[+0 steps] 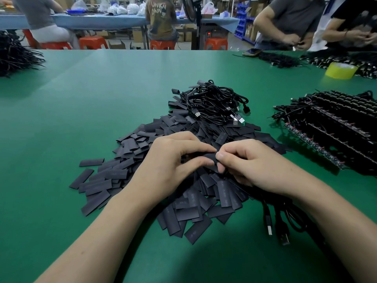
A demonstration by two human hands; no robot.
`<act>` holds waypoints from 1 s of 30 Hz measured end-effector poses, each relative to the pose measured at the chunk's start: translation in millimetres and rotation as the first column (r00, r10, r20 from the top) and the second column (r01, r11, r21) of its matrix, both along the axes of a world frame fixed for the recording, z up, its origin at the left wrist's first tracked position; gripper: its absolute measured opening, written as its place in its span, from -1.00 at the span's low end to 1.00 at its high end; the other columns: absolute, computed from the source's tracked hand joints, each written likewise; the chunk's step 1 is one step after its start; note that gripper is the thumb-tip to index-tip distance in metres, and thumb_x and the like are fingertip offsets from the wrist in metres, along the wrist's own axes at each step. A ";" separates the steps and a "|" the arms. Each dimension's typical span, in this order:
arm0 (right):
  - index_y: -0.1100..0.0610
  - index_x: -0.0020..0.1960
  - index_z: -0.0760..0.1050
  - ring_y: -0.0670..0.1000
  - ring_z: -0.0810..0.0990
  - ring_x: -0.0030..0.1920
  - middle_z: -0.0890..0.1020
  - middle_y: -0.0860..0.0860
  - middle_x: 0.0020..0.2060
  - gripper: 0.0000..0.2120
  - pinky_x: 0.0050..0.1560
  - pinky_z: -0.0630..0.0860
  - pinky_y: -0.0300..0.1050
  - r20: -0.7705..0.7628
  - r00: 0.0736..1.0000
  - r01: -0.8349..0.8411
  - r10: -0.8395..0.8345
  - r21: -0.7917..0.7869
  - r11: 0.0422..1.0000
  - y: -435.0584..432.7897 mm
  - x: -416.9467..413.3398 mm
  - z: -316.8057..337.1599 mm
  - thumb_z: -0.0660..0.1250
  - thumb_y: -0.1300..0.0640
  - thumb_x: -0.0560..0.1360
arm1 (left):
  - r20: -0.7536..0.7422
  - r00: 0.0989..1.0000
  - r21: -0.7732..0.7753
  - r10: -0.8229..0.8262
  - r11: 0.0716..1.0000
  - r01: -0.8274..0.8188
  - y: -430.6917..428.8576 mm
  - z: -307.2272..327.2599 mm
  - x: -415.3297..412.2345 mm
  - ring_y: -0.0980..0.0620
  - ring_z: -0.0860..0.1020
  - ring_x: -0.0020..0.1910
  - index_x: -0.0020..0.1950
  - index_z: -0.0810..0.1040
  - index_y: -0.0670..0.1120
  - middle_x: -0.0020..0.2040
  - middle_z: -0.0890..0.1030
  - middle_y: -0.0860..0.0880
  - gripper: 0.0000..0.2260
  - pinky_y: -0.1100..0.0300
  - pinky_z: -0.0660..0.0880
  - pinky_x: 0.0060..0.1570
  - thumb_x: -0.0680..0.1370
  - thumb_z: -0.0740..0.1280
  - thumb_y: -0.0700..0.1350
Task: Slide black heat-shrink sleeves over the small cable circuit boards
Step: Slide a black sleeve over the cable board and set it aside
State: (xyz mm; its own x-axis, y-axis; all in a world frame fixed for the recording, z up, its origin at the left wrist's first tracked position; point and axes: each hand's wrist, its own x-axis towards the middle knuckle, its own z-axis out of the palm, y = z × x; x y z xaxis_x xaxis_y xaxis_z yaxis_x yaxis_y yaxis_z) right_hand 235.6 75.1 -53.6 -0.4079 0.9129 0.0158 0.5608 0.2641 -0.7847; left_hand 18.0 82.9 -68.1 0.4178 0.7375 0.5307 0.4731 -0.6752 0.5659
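A big heap of flat black heat-shrink sleeves (183, 180) covers the middle of the green table (81, 99). Over the heap my left hand (171, 164) and my right hand (251, 162) meet, and both pinch one black sleeve (210, 158) between fingertips and thumbs. Whether a circuit board is inside it is hidden by my fingers. A black cable with USB plugs (271, 227) trails out from under my right wrist. A tangle of black USB cables (216, 103) lies at the heap's far end.
Rows of cables with small circuit boards (334, 127) are stacked at the right. A yellow tape roll (340, 70) and more cable piles (285, 59) lie at the far right, another cable bundle (14, 54) at the far left. People work across the table and behind.
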 end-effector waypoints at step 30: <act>0.03 -0.07 0.64 -0.10 0.65 -0.12 0.66 -0.18 -0.21 -0.89 -0.08 0.52 -0.23 -0.038 0.995 0.098 -0.094 0.595 0.797 -3.5 -2.3 5.2 0.46 0.23 0.53 | 0.246 0.966 -0.148 0.077 0.988 -0.040 5.4 -5.8 2.1 0.02 0.64 0.00 0.04 0.73 0.11 -0.07 0.69 0.09 -0.88 0.05 0.54 0.00 0.53 0.51 -0.08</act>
State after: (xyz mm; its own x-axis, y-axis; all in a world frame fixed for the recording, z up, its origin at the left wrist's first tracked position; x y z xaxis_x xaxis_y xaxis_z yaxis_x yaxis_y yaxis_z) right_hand 233.3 71.6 -48.4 -0.3164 0.7570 0.5717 0.6038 0.6256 -0.4940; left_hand 20.0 88.3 -73.8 0.2385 0.8313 0.5020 0.3402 -0.5557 0.7586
